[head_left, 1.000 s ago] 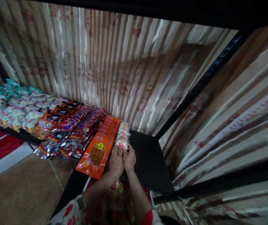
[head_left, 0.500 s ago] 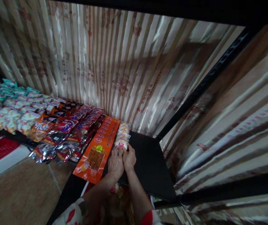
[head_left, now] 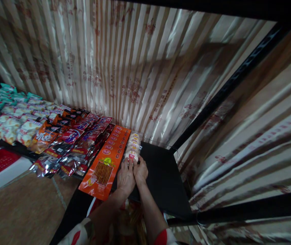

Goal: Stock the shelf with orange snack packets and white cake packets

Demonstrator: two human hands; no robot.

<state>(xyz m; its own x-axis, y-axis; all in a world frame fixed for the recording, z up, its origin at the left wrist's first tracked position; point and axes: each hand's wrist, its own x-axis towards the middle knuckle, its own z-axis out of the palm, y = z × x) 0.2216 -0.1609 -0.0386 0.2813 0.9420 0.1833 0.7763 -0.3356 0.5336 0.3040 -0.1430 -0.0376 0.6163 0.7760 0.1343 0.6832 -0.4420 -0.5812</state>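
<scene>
My left hand (head_left: 125, 177) and my right hand (head_left: 140, 171) lie side by side on the black shelf (head_left: 163, 177), fingers closed on the near end of a row of clear packets of pale round cakes (head_left: 133, 147). The row runs away from me toward the striped backing. Directly left of it lies a long orange snack pack (head_left: 106, 162), its near end hanging over the shelf edge.
Further left are rows of red and dark foil snack packs (head_left: 80, 139), then pale bun packets (head_left: 10, 124) and teal packs (head_left: 6, 92). Shiny striped paper (head_left: 115, 68) lines the back and right side. A black upright post (head_left: 227, 85) bounds the right. Brown floor (head_left: 20, 211) lies below.
The view has shifted slightly; my hands stay on the near cake packet with little movement.
</scene>
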